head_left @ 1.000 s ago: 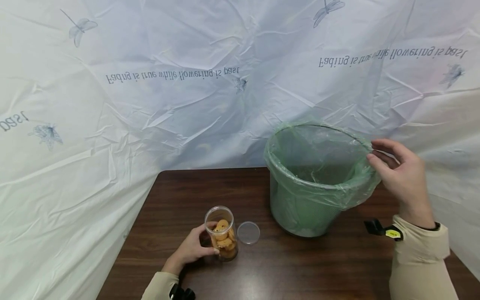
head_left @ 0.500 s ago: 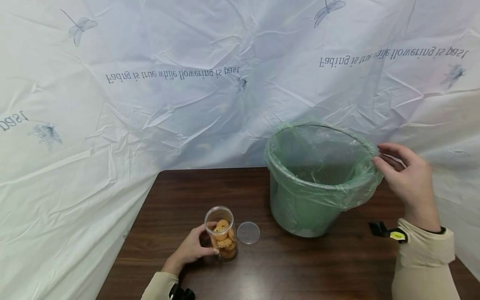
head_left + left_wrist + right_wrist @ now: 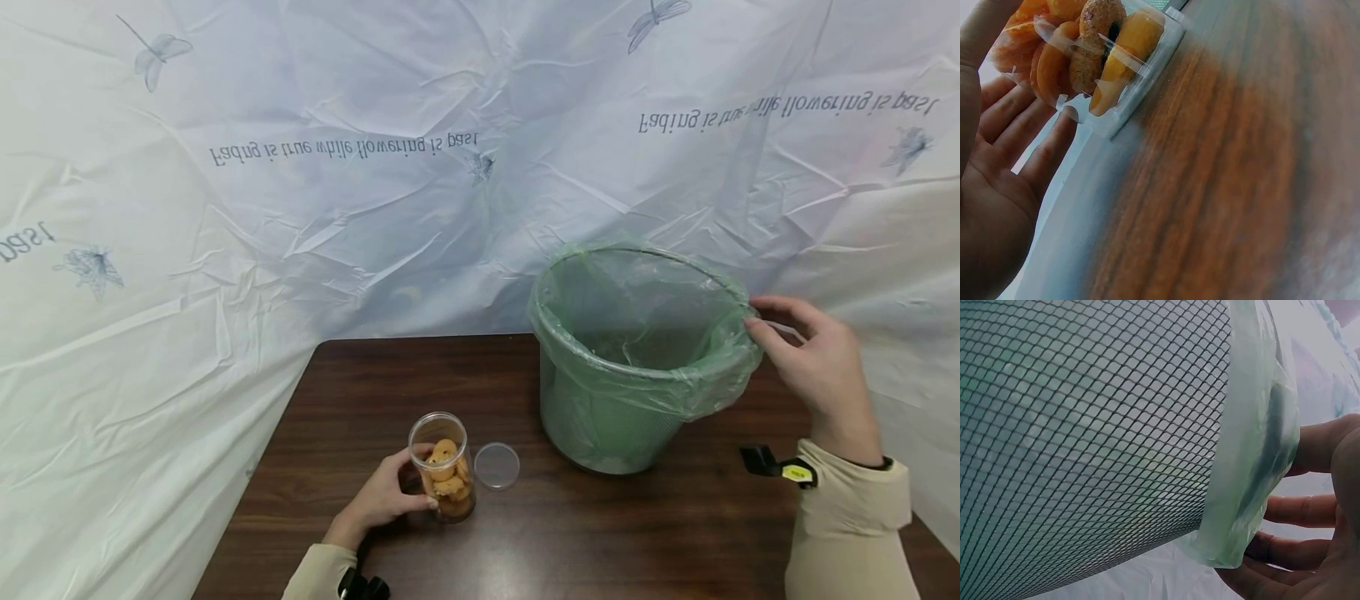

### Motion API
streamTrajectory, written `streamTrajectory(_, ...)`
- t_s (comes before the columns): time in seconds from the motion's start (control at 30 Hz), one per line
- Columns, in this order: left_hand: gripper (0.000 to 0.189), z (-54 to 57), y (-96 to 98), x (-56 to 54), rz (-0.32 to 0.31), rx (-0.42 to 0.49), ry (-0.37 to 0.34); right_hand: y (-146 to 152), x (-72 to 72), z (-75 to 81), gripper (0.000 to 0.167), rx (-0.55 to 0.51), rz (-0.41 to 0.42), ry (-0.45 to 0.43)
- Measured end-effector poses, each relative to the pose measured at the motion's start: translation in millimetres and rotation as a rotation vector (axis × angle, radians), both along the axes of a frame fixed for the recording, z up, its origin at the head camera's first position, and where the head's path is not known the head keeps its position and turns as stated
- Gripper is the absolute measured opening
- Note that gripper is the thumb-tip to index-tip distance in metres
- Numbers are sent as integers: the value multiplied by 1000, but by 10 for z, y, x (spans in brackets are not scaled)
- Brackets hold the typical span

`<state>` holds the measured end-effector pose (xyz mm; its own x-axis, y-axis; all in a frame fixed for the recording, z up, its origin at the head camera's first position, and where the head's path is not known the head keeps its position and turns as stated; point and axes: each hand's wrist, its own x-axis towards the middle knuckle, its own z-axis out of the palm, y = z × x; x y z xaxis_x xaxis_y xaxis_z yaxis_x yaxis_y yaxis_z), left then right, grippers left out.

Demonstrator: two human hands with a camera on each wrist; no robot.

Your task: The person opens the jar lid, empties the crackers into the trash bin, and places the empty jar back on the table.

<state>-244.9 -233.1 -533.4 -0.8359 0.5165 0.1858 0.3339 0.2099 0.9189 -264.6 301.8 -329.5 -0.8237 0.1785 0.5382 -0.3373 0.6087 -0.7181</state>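
Observation:
On the table's near left stands an uncapped clear plastic jar (image 3: 463, 505) partly filled with round golden cookies (image 3: 445, 454). My left hand (image 3: 386, 493) grips its side, thumb in front and fingers behind; through the clear wall in the left wrist view the cookies (image 3: 1088, 47) show stacked. A mesh wastebasket (image 3: 581, 412) holds a thin green trash bag (image 3: 686, 393) folded over its rim. At the right side of that rim my right hand (image 3: 821, 354) pinches the trash bag (image 3: 1235, 481) between thumb and fingers, fingertips partly hidden by the film.
A round clear lid (image 3: 497, 466) lies flat between jar and wastebasket. The dark wooden table (image 3: 600, 533) ends at a back edge against a wrinkled white printed sheet (image 3: 360, 208), which also hangs at both sides.
My right hand has shifted outward to the right along the rim, then slightly down, and the bag's edge has moved with it. The left hand and jar have stayed put.

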Motion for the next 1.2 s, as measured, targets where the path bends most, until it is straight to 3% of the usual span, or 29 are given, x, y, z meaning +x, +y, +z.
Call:
streamTrajectory(0.33, 66, -45, -9, -15, 4, 1, 22, 14, 4, -47, 36, 20, -2, -53)
streamTrajectory(0.7, 66, -69, 7, -10, 1, 25, 22, -12, 4, -73, 37, -26, -16, -37)
streamTrajectory(1.0, 65, -104, -6, -7, -31, 58, -8, -15, 19, -71, 37, 5, -32, -55)
streamTrajectory(1.2, 65, -111, 3, -11, -57, 91, 15, -17, 32, -68, 37, -7, -37, -61)
